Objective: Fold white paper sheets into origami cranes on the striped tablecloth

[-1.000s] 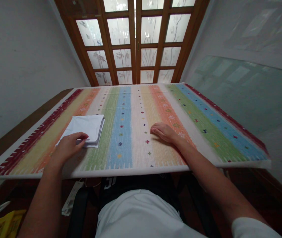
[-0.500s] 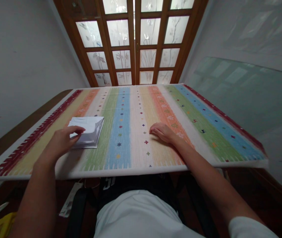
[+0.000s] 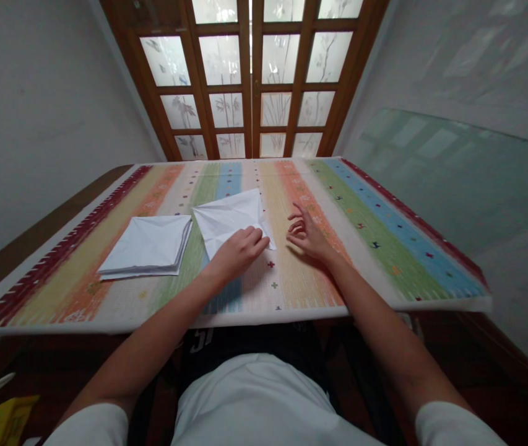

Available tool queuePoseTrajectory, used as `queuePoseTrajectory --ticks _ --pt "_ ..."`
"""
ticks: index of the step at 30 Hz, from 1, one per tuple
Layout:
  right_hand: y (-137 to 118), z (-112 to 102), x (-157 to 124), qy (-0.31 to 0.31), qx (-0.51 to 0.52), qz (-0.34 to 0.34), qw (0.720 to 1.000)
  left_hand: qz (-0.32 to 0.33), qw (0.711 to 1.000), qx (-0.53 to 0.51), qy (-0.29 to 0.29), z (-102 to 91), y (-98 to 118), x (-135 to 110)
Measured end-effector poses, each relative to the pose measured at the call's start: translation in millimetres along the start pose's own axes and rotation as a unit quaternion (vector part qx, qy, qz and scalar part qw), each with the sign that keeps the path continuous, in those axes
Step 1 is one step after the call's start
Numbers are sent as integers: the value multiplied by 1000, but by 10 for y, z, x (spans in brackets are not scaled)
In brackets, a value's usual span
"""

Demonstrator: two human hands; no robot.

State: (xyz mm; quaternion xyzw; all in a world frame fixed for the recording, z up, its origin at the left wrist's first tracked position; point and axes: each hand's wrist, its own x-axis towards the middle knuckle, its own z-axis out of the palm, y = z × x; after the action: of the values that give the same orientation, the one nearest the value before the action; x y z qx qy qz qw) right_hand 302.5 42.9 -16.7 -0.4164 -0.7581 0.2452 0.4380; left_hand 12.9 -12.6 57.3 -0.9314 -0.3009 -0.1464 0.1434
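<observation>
My left hand [image 3: 244, 245] is closed on the near right corner of a creased white sheet of paper [image 3: 229, 215], which is tilted over the middle of the table. Part of the sheet is hidden behind that hand and forearm. To the left lies a stack of white folded papers [image 3: 147, 243], slightly uneven at its edges. Right of the sheet, my right hand [image 3: 307, 235] is held with its fingers loosely curled and apart, the index finger extended. Nothing is in it, and a small gap separates it from the paper.
A striped tablecloth [image 3: 375, 272] covers the table. Beyond its far edge stand wooden doors [image 3: 257, 87] with glass panes. A glass board [image 3: 454, 179] leans on the right wall. Low at the left is a yellow basket [image 3: 4, 421].
My left hand has moved right from the stack, bringing one paper sheet to the middle of the table. My right hand has lifted its fingers and spread them a little.
</observation>
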Motion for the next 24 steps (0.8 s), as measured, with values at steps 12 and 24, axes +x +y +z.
queuePoseTrajectory --ticks 12,24 --pt "-104 63 11 -157 -86 -114 977 35 984 -174 13 572 93 66" --pt "-52 -63 13 -84 -49 17 995 -103 952 -281 -58 245 -297 -356"
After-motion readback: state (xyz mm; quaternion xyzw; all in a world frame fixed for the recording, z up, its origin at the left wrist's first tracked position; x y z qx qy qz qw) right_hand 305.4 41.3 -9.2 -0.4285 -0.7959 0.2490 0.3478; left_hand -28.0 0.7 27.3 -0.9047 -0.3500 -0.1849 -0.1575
